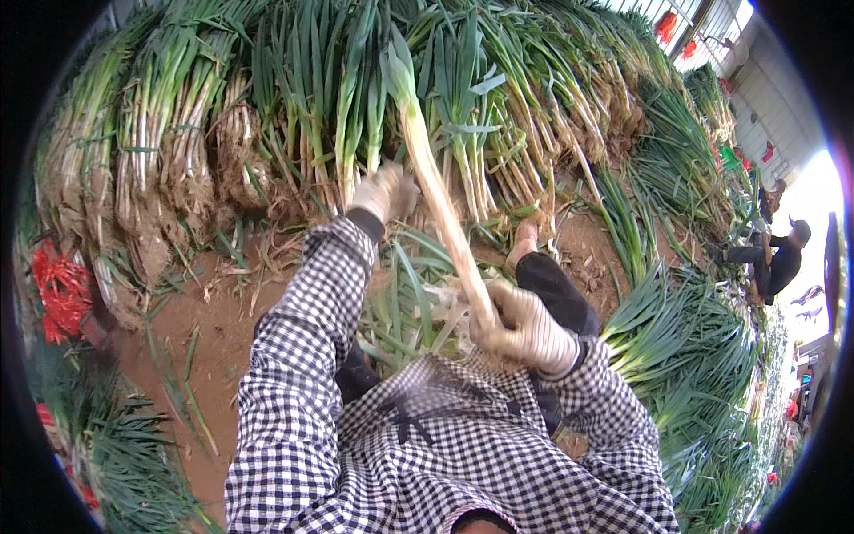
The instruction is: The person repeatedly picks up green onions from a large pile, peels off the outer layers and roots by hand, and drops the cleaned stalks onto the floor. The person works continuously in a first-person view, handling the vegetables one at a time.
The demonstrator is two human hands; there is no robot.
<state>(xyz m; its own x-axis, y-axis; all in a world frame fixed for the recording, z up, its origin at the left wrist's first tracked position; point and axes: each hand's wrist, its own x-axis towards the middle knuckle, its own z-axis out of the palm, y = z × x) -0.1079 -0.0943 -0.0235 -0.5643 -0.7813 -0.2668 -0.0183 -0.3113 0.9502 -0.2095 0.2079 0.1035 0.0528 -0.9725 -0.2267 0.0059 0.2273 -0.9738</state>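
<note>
My right hand (527,327), in a pale striped work glove, is closed around the root end of a large green onion (437,193). Its pale stalk slants up and left from the hand, with green leaves at the far end. My left hand (387,190), gloved too and blurred, is by the stalk bases of the standing green onions (347,127); whether it grips anything cannot be made out. Loose green leaves and peelings (413,287) lie between my legs, below the held stalk.
Bundled green onions (153,133) stand in a row at the back left. More green onions (700,360) lie heaped at the right. Red ties (60,290) hang at the left. A person (780,260) in dark clothes sits at the far right. Leaf scraps litter the brown ground (207,380).
</note>
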